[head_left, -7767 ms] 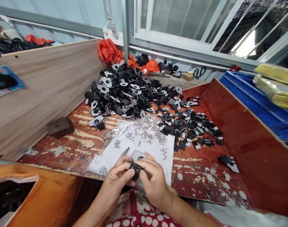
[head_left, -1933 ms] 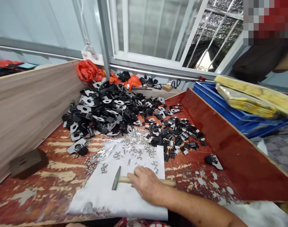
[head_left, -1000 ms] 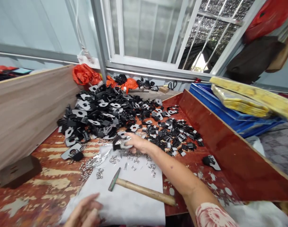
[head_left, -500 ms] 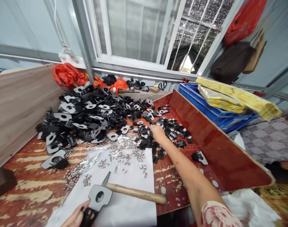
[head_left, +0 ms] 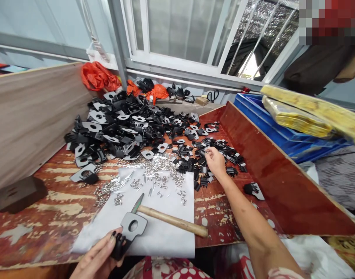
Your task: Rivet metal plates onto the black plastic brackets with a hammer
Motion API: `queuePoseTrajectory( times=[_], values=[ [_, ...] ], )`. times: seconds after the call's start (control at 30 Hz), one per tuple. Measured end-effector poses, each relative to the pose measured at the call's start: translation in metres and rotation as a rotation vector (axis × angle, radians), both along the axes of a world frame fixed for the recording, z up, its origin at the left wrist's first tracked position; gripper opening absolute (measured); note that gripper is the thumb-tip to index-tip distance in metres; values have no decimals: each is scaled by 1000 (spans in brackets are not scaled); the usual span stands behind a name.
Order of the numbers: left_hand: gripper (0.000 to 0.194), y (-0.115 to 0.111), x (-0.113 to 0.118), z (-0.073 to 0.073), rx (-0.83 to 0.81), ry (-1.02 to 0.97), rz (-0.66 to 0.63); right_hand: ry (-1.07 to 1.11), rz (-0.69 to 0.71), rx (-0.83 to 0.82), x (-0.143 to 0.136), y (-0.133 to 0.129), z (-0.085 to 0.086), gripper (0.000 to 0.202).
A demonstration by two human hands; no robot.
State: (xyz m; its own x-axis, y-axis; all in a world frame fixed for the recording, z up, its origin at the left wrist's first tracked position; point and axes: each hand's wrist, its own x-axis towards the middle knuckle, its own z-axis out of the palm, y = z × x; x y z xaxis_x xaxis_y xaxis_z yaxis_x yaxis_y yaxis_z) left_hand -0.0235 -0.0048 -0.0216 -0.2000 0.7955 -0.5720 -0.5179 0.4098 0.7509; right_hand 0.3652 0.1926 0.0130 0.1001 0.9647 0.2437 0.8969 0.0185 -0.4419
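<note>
Right hand (head_left: 215, 162) drew back; fingers (head_left: 208, 152) pinch small clip (head_left: 203, 153).

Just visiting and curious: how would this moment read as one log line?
left hand: holds black plate with hole | right hand: fingers in pile of small black clips | hammer: lying on white sheet

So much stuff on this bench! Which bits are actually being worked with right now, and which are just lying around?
In use:
- left hand holding a grey plate with a black clip
- right hand reaching into the small black clips
- hammer on the white sheet
- silver pins

Lying about:
- orange bags
- scissors
- blue crate
- dark block
</note>
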Motion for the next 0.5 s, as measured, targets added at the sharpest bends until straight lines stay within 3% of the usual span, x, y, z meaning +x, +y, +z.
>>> queuePoseTrajectory(
  times=[0.17, 0.27, 0.4, 0.5],
  values=[
    [50, -3, 4, 6, 12, 41, 25, 80, 304, -186, -82, -75, -14, 19],
    [51, -3, 6, 10, 25, 40, 22, 22, 397, -255, -121, -103, -19, 12],
    [45, -6, 1, 13, 38, 30, 2, -114, 451, -242, -121, -107, -3, 19],
    [44, -9, -5, 16, 33, 56, -20, -266, 782, -139, -108, -106, 6, 21]
  ],
)
